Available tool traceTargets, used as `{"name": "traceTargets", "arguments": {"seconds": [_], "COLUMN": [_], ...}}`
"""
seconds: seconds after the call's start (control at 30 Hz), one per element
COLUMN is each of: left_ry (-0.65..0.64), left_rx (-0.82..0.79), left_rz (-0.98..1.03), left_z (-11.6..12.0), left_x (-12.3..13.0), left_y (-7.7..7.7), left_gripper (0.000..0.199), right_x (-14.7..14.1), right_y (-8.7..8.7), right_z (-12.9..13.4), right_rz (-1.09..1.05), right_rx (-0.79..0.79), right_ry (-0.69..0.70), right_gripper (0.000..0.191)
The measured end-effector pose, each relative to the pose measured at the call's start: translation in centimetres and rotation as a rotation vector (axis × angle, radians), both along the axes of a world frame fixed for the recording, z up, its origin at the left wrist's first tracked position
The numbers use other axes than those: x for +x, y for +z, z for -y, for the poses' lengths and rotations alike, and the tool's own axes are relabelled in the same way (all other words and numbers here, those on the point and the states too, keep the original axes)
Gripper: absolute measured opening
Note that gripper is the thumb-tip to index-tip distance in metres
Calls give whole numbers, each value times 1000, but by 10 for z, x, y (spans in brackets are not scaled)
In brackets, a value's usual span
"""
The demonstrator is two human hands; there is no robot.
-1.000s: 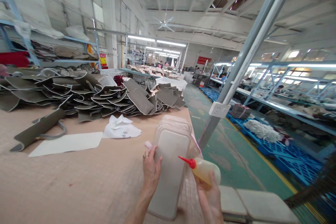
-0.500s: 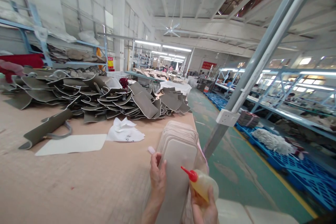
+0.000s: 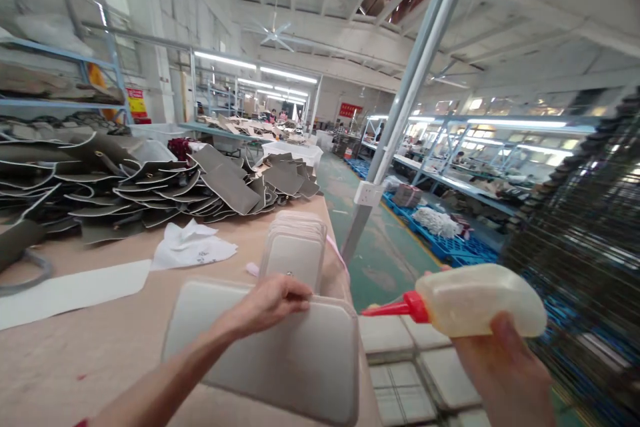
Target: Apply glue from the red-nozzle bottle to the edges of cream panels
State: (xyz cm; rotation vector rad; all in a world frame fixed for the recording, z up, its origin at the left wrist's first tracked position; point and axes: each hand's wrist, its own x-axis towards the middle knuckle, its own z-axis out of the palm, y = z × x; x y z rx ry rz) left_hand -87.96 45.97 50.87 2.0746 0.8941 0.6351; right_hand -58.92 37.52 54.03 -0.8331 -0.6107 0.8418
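Observation:
My left hand (image 3: 280,303) pinches the upper edge of a light grey panel with rounded corners (image 3: 280,360), which is turned sideways above the table. Behind it stands a stack of like panels (image 3: 294,240) at the table's right edge. My right hand (image 3: 505,353) is wrapped round a squeeze bottle (image 3: 480,297) of pale yellowish liquid. The bottle lies level, and its red nozzle points left, close to the panel's right corner. Whether the nozzle tip touches the panel I cannot tell.
A large heap of dark grey-green bag pieces (image 3: 165,180) covers the table's far side. Nearer lie a crumpled white sheet (image 3: 193,245) and a white strip (image 3: 75,293). A metal post (image 3: 387,140) rises beside the table. Dark racks (image 3: 590,233) stand at right.
My left hand has lifted a panel off the stack and turned it sideways. The bottle has moved right and up, now level. The view has swung to the right.

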Motion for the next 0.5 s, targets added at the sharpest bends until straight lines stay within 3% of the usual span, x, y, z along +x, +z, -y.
{"name": "traceTargets", "arguments": {"seconds": [0.1,0.23,0.5], "left_ry": [-241,-420,-670], "left_rx": [-30,-41,-4], "left_rz": [-125,-210,-145], "left_z": [10,26,50], "left_x": [9,26,51], "left_y": [34,67,90], "left_gripper": [15,9,18], "right_x": [15,35,60], "right_y": [16,16,18], "right_z": [24,52,87], "right_rz": [168,303,308], "right_rx": [46,16,25], "right_ry": [118,260,332], "right_gripper": [69,61,69]}}
